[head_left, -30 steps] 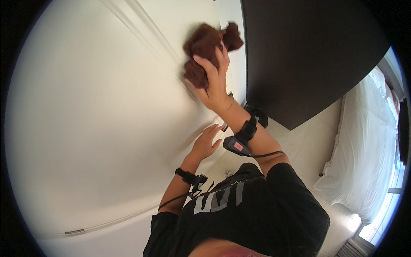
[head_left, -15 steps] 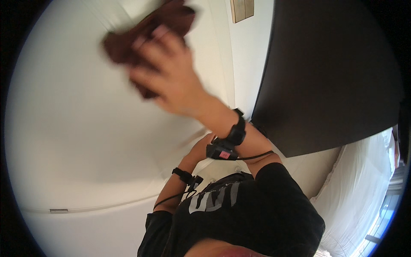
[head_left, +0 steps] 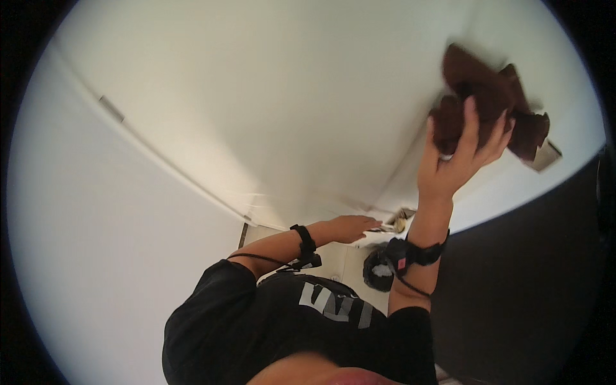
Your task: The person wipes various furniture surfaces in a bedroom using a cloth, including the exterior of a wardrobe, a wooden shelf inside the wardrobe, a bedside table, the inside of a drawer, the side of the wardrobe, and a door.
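Note:
My right hand (head_left: 465, 151) holds a bunched dark brown cloth (head_left: 478, 96) against a white upright panel (head_left: 308, 90). Its fingers are spread over the cloth, whose loose folds hang out to the right and partly cover a small metallic wall plate (head_left: 547, 156). Lower down, my left hand (head_left: 353, 228) is stretched out flat with its fingers together, beside a small pale and yellowish fitting (head_left: 401, 221) by the lower edge of the panel. What its fingertips touch is too small to tell.
A large dark panel (head_left: 520, 289) fills the lower right. Beneath my arms, a black plastic bag (head_left: 377, 271) with something white in it is on the light floor. A long seam with a small metal piece (head_left: 112, 109) crosses the white surface at left.
The view has turned, and my right hand with the cloth has gone from the upper left to the upper right, over by the wall plate. My left hand, hidden before, now shows.

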The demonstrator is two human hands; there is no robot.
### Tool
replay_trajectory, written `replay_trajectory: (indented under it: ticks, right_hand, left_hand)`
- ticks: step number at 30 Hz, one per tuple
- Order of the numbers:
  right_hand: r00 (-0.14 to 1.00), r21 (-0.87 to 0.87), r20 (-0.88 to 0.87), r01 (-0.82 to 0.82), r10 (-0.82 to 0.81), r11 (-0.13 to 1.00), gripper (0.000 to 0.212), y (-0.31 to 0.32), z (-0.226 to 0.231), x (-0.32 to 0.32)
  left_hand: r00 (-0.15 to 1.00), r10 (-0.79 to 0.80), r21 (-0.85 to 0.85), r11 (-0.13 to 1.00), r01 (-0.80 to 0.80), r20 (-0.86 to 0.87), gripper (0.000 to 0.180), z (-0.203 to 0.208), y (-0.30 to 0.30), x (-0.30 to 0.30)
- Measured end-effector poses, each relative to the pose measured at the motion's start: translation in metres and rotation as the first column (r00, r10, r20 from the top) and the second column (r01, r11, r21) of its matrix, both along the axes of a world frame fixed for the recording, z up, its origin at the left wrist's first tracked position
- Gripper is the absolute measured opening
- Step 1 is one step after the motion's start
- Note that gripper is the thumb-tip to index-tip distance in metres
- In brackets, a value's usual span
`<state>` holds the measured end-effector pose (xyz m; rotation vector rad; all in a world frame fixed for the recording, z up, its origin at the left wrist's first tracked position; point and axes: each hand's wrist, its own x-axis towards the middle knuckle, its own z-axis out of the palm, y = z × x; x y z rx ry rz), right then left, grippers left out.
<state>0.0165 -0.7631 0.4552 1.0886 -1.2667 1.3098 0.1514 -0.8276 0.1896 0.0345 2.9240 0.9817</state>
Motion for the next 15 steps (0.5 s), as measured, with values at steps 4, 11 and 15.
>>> replay_trajectory:
  ticks: [4,11,15]
  right_hand:
    - [0.973,0.247,-0.202,-0.062,0.114,0.967,0.036,-0.015,-0.028,0.015]
    - [0.994,-0.019,-0.074,0.074,-0.075,0.997,0.049,-0.064,-0.003,0.057]
    - [0.979,0.031,-0.204,0.023,-0.016,0.999,0.049,-0.130,0.009,0.143]
  left_hand:
    - [0.994,0.107,0.044,0.993,-0.107,0.002,0.051,0.003,-0.017,0.031]
    - [0.789,0.481,0.182,0.876,-0.446,-0.382,0.024,0.052,-0.116,0.193]
    - [0.489,0.628,0.232,0.727,-0.646,-0.605,0.020,0.083,-0.172,0.297]
